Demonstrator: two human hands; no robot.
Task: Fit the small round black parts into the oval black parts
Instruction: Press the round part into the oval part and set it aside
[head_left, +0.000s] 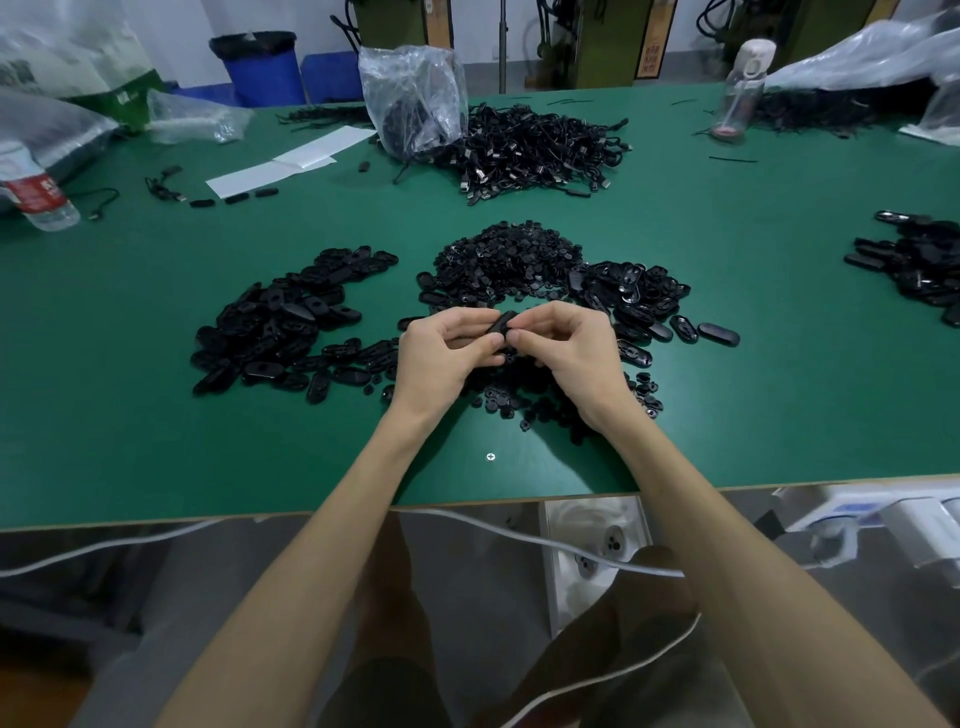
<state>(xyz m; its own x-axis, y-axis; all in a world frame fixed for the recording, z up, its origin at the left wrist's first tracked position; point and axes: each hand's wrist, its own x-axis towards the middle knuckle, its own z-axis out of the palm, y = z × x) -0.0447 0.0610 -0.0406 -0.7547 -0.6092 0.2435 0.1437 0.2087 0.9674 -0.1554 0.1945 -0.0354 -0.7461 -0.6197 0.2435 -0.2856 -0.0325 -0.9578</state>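
My left hand (441, 353) and my right hand (566, 348) meet over the middle of the green table (727, 405). Together they hold one oval black part (501, 323), pinched between the fingertips of both hands. Whether a round part sits in it is hidden by my fingers. A heap of small round black parts (509, 260) lies just beyond my hands. More round parts (498, 402) are scattered under my wrists. Oval black parts lie in a pile on the left (280, 322) and in another on the right (639, 301).
A mound of black cables (535, 150) and a clear plastic bag (415, 93) sit at the back. A further pile of oval parts (919, 260) lies far right. Water bottles stand at the left (36, 192) and back right (740, 88). A white cable (519, 535) hangs along the table's front edge.
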